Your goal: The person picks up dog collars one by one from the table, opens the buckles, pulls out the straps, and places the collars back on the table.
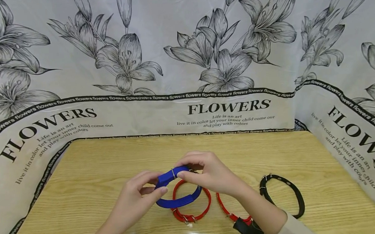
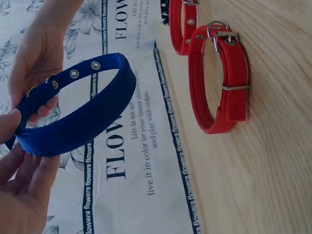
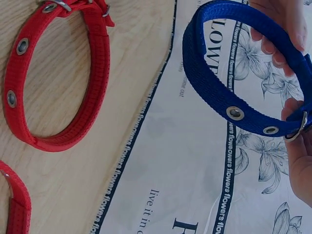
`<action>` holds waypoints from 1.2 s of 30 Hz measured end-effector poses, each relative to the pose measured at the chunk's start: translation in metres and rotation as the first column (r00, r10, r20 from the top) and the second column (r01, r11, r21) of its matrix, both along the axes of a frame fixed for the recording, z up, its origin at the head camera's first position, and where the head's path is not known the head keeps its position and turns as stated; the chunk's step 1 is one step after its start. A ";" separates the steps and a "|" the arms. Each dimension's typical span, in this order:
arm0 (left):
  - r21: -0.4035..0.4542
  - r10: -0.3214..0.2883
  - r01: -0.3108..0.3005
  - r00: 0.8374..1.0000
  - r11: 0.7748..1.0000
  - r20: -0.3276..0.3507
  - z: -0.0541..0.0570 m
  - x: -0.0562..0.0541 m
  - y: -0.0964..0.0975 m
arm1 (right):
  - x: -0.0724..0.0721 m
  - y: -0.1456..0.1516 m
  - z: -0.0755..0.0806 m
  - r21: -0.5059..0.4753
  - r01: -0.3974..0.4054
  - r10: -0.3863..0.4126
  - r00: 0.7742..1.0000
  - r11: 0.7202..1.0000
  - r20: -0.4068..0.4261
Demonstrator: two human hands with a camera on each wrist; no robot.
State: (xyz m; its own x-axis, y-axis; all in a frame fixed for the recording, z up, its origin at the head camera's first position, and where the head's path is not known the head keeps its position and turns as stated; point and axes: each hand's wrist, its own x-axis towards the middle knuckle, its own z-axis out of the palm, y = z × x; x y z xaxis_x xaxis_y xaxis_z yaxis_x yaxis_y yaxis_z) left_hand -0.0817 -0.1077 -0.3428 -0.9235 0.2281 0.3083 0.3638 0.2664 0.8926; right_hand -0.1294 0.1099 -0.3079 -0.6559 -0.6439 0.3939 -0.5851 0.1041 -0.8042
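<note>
A blue dog collar [image 1: 178,202], buckled into a loop, is held up above the table between both hands. My left hand [image 1: 138,195] pinches its left end between thumb and fingers. At the buckle end, my right hand [image 1: 212,172] grips the band, thumb in front and fingers behind. Metal eyelets dot the blue collar [image 2: 105,109] in the left wrist view. A metal ring shows near the fingers on the blue collar [image 3: 209,92] in the right wrist view; the buckle is partly hidden. Below and behind it, a red collar [image 1: 209,204] lies on the table.
A second red collar [image 1: 222,203] lies under my right forearm, partly hidden, with a black piece [image 1: 247,229] beside it. Further right is a black collar [image 1: 300,197]. The wooden table [image 1: 92,177] meets a flower-printed cloth [image 1: 137,115] at its back and sides.
</note>
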 end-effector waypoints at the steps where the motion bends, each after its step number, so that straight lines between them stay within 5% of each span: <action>1: -0.019 0.014 -0.015 1.000 1.000 -0.018 0.000 0.000 0.001 | 0.000 0.000 -0.001 0.001 0.002 -0.002 1.000 1.000 -0.004; 6: -0.092 0.052 -0.069 0.983 0.993 -0.175 0.001 -0.005 0.011 | 0.001 -0.002 -0.004 0.027 -0.026 0.026 1.000 0.999 -0.013; 12: -0.080 0.025 -0.062 0.917 0.995 -0.398 0.002 -0.011 0.019 | 0.002 -0.002 -0.005 0.039 -0.014 0.014 1.000 0.999 -0.021; 18: -0.060 0.016 -0.052 0.871 0.997 -0.491 -0.001 -0.013 0.018 | 0.005 0.000 -0.004 0.039 0.013 -0.012 1.000 0.999 -0.025; 26: -0.037 0.016 -0.041 0.860 0.998 -0.509 -0.007 -0.014 0.017 | 0.007 -0.001 0.000 -0.005 0.020 -0.020 0.998 1.000 -0.061; 30: -0.015 0.035 -0.050 0.854 0.999 -0.519 -0.008 -0.014 0.017 | 0.007 -0.001 -0.002 -0.056 0.023 -0.023 1.000 0.998 0.000; 36: 0.021 0.051 -0.047 0.872 0.999 -0.487 -0.006 -0.013 0.017 | 0.007 0.000 -0.003 -0.115 0.031 -0.015 0.991 0.993 0.134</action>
